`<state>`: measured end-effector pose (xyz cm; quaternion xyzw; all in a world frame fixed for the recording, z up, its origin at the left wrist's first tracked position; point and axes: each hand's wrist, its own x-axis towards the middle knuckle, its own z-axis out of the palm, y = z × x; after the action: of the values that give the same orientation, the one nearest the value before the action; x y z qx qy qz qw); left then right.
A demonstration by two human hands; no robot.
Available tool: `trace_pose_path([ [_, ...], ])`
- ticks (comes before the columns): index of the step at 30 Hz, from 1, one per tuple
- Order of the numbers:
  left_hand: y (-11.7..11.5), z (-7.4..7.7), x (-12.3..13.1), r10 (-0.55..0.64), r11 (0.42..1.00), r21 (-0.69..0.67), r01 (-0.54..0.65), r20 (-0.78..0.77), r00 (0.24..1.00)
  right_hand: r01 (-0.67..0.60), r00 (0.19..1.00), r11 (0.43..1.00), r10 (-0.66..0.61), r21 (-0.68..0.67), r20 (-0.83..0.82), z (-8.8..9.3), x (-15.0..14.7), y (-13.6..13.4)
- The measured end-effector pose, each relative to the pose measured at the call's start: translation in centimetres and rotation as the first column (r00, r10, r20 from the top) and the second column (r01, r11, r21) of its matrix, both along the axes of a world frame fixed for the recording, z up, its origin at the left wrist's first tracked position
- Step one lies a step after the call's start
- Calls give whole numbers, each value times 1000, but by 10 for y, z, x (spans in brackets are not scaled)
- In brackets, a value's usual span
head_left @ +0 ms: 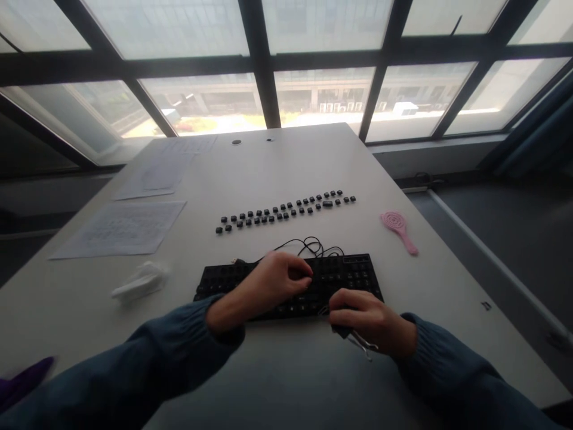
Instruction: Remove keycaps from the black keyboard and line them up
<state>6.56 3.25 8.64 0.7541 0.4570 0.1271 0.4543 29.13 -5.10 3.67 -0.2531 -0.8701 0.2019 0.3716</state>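
Note:
A black keyboard [313, 292] lies on the white table, with some of its upper left part showing no keycaps that I can make out. Above its middle, my left hand [282, 275] has thumb and forefinger pinched together; anything between them is hidden. At the keyboard's front edge my right hand [364, 316] is closed round a keycap puller [344, 331] with a dark body and metal wires at both ends. Beyond the keyboard, loose black keycaps [271, 219] stand in two slanting rows. The keyboard's cable [308, 243] is looped behind it.
A pink hairbrush [398, 230] lies to the right, and a small dark piece [486, 306] near the right table edge. On the left are printed sheets [123, 228] and a crumpled white wrapper [141, 282]. Something purple [29, 382] shows at lower left. Windows stand beyond.

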Motion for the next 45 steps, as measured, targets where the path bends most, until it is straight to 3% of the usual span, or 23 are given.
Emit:
trace_pose_path([
  [4, 74, 24, 27, -19, 939, 340, 51, -98, 995, 34, 997, 999, -33, 8, -64, 9, 8, 3],
  [7, 130, 26, 69, -52, 883, 457, 110, -136, 989, 68, 995, 997, -65, 34, -81, 10, 13, 5],
  [11, 190, 6, 142, -96, 857, 493, 153, -138, 986, 119, 989, 992, -114, 45, -97, 8, 22, 12],
  [15, 231, -20, 207, -120, 852, 488, 188, -168, 978, 165, 980, 986, -161, 27, -118, 9, 36, 19],
  [20, 258, -47, 248, -154, 864, 441, 244, -230, 961, 230, 953, 973, -228, -17, -200, 13, 55, 25],
  [24, 262, -61, 254, -171, 876, 401, 270, -267, 949, 362, 884, 930, -365, -66, -291, 13, 69, 28],
  [28, 258, -65, 252, -196, 884, 367, 289, -271, 942, 467, 807, 879, -470, -99, -358, 11, 76, 32],
  [33, 256, -47, 243, -183, 876, 397, 273, -250, 951, 525, 768, 843, -529, -118, -362, 4, 81, 40],
  [36, 251, -26, 227, -134, 849, 478, 224, -216, 967, 557, 682, 790, -610, -254, -403, -5, 83, 45],
  [40, 217, -5, 192, -144, 838, 508, 199, -146, 979, 430, 570, 760, -647, -487, -507, -14, 83, 51],
  [45, 137, -5, 141, -420, 844, 343, 413, -57, 906, 339, 616, 754, -630, -563, -473, -21, 77, 52],
])
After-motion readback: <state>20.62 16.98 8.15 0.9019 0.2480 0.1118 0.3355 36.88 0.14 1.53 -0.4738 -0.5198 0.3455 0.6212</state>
